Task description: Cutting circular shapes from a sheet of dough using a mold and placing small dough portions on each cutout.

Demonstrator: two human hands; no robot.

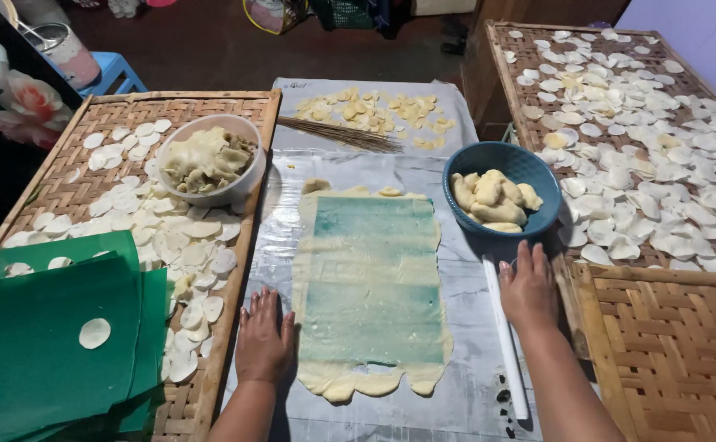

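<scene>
Here, a thin rolled sheet of pale dough (370, 282) lies flat on the plastic-covered table (464, 327), green showing through its middle, its edges ragged and yellowish. Both forearms reach in from below. The left hand (264, 340) rests palm down, fingers spread, on the plastic just beside the dough's left edge, holding nothing. The right hand (528, 288) lies flat and open over a white rolling pin (507, 344), near a blue bowl (530, 168) of dough lumps.
</scene>
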